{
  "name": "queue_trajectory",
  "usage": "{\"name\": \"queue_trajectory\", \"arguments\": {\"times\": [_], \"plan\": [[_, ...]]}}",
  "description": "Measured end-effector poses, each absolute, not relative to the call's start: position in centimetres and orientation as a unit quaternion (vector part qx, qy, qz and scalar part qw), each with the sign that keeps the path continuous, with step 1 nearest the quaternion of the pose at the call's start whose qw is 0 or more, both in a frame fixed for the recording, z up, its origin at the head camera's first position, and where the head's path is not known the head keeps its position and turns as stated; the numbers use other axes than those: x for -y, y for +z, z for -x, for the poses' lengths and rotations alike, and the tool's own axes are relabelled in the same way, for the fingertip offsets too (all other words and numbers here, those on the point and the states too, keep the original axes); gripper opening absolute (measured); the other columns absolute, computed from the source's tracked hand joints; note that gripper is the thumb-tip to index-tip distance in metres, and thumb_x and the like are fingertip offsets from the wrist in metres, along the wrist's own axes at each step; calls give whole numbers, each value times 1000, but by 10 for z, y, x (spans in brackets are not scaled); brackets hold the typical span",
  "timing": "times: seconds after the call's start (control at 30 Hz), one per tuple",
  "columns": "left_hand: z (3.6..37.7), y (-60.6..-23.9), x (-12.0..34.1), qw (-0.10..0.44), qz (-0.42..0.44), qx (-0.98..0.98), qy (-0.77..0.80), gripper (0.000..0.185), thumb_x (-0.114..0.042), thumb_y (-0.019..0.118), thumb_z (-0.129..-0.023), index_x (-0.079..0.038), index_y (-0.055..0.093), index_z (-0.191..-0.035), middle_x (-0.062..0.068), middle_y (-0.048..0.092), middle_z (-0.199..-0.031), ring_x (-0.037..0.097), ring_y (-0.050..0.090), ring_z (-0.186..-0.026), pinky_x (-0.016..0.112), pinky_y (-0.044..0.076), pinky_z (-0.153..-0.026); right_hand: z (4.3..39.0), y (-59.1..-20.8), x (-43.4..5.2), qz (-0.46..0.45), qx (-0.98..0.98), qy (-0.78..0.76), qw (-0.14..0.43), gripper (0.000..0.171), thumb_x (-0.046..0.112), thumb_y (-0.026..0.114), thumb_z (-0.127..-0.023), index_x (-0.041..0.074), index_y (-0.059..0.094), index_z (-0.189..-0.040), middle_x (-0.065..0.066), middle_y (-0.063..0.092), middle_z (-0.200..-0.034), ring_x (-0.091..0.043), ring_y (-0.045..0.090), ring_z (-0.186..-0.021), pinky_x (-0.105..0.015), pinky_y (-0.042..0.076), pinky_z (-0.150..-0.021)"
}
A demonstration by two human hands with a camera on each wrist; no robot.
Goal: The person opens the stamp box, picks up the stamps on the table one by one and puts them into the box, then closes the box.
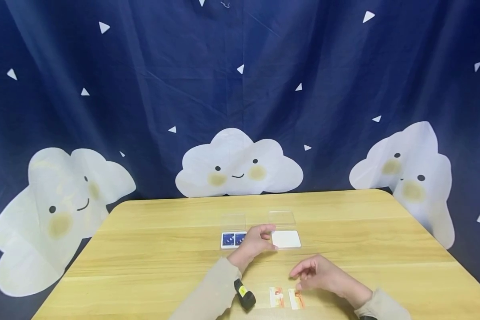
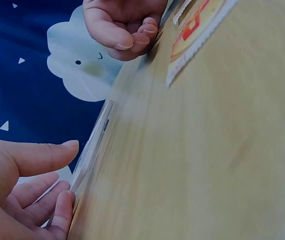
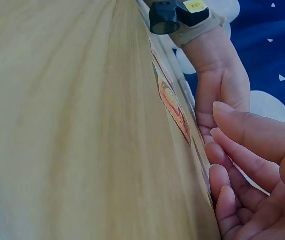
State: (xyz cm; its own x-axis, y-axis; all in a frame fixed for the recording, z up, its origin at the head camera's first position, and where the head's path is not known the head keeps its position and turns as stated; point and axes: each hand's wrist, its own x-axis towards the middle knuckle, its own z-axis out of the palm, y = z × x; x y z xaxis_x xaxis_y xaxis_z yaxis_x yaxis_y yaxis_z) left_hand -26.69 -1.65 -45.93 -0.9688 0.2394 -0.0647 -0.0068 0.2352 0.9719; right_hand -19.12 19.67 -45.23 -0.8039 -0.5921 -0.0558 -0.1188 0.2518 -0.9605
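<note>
My left hand (image 1: 258, 241) lies over the table between two flat cases, with its fingertips at the left edge of the white case (image 1: 287, 239). In the left wrist view its thumb stands apart from the fingers, which meet the case's edge. The other case (image 1: 228, 239), showing dark blue cards, is partly covered by this hand. My right hand (image 1: 319, 275) hovers just beyond two small orange-and-white cards, its fingers loosely bent and nothing in them. The left card (image 1: 276, 297) and the right card (image 1: 296, 298) lie side by side on the table.
Raised clear lids stand behind both cases, the left lid (image 1: 233, 221) and the right lid (image 1: 282, 218). A black camera (image 1: 246, 295) is strapped to the left wrist. Behind the wooden table (image 1: 152, 262) hangs a dark blue curtain (image 1: 208, 80) with clouds.
</note>
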Motion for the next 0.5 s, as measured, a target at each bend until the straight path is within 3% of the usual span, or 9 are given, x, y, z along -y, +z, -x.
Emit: {"name": "queue_trajectory", "arguments": {"times": [0.23,0.5], "plan": [[267,-461,17,98,-76,-781,613,61,11,75,-61,-6,64,-118,4,60,-103,17,52,-92,24,49,-72,194,-456,-200,303,-750,-555,196,28,6,74,-75,-5,67,-100,-13,65,-90,-5,52,-77,-20,46,-67],[266,-460,16,97,-71,-785,607,62,11,76,-61,-5,62,-120,5,60,-103,16,52,-92,23,50,-73,194,-456,-201,332,-766,-520,178,26,12,76,-73,1,70,-96,-11,64,-88,-6,51,-76,-22,46,-66]]}}
